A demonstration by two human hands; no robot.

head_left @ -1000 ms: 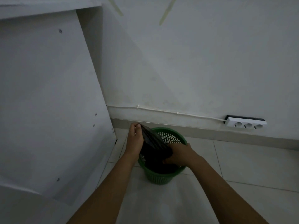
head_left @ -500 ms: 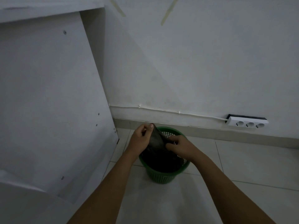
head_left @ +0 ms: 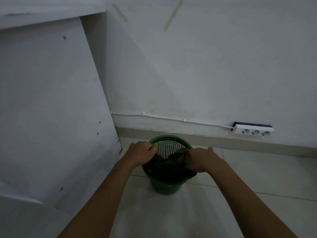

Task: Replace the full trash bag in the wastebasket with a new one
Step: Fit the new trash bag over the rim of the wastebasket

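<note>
A green mesh wastebasket (head_left: 169, 188) stands on the tiled floor near the wall. A black trash bag (head_left: 171, 166) lies across its near half, its top edge stretched between my hands. My left hand (head_left: 141, 152) grips the bag's edge at the basket's left rim. My right hand (head_left: 201, 158) grips a bunched part of the bag at the right rim. The basket's far inner mesh wall (head_left: 169, 148) shows bare. What lies under the bag inside the basket is hidden.
A white furniture panel (head_left: 51, 109) stands close on the left of the basket. A white power strip (head_left: 253, 130) is fixed low on the wall at the right, its cable (head_left: 171, 117) running along the wall. Pale floor tiles (head_left: 257, 176) spread to the right.
My hands have moved apart to the basket's left and right rims, spreading the black bag wide across the opening. The bag now sits lower in the basket.
</note>
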